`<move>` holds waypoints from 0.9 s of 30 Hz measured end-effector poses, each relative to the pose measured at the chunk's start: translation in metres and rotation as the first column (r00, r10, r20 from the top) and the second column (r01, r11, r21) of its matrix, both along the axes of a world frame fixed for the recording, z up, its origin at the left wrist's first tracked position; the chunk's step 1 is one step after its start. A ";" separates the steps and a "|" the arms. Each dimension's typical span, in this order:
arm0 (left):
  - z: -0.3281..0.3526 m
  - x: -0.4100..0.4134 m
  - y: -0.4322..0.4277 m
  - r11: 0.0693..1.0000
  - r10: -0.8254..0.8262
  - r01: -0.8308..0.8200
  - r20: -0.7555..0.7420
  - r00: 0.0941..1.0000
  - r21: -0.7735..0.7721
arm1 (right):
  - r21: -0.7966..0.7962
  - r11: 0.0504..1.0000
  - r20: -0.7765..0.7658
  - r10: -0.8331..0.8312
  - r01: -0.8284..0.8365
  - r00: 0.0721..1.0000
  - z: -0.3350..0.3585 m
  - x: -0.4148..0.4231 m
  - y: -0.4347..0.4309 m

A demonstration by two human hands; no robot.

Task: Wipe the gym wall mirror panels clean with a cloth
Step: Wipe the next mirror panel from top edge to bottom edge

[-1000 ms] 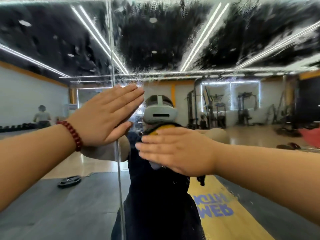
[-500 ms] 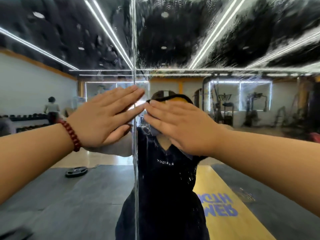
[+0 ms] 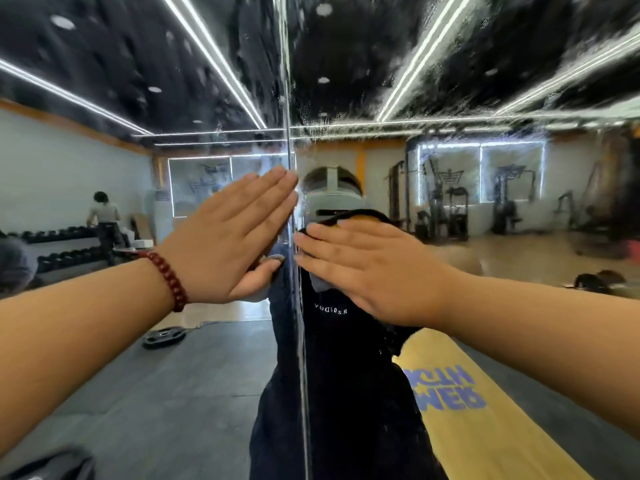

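Two mirror panels meet at a vertical seam [image 3: 302, 393]. My left hand [image 3: 228, 244], with a red bead bracelet on its wrist, lies flat on the left mirror panel [image 3: 104, 375], fingertips at the seam. My right hand [image 3: 367, 268] presses a cloth [image 3: 332, 218] flat against the right mirror panel [image 3: 519, 81], just right of the seam. Only the cloth's dark upper edge and a grey bit under the palm show. Wet streaks and droplets cover the upper glass on both panels.
The mirror reflects me in a dark shirt, a person by a dumbbell rack [image 3: 104, 216], a weight plate on the floor [image 3: 164, 337], gym machines [image 3: 450, 209] and a yellow floor strip with lettering [image 3: 460, 393]. A dark blurred object [image 3: 45, 465] sits at the lower left corner.
My right hand slid the cloth up and left to the seam, then slightly down. My left hand stayed planted on the left panel.
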State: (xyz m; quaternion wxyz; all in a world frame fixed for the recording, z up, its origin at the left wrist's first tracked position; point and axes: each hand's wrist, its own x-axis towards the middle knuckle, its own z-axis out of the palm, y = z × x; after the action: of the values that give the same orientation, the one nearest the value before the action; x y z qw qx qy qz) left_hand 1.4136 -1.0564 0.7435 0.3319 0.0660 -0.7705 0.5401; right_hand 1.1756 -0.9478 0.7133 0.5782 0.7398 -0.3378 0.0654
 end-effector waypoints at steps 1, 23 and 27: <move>0.000 0.000 0.000 1.000 0.012 -0.012 0.002 1.000 0.001 | 0.023 1.000 -0.047 -0.015 0.016 0.999 -0.005 -0.003 0.002; -0.056 -0.025 0.017 0.999 -0.037 0.037 -0.002 0.999 0.038 | -0.078 0.997 0.182 0.027 -0.013 0.983 -0.024 -0.025 0.022; -0.059 -0.031 0.014 1.000 -0.009 0.009 -0.017 1.000 0.018 | -0.203 0.977 0.295 -0.008 0.071 0.956 -0.016 -0.028 0.019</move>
State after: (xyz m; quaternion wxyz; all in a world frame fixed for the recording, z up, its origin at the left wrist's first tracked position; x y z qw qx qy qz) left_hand 1.3824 -1.0427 0.6848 0.3403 0.0702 -0.7728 0.5310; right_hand 1.1471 -0.9283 0.6976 0.5986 0.6493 -0.4255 0.1979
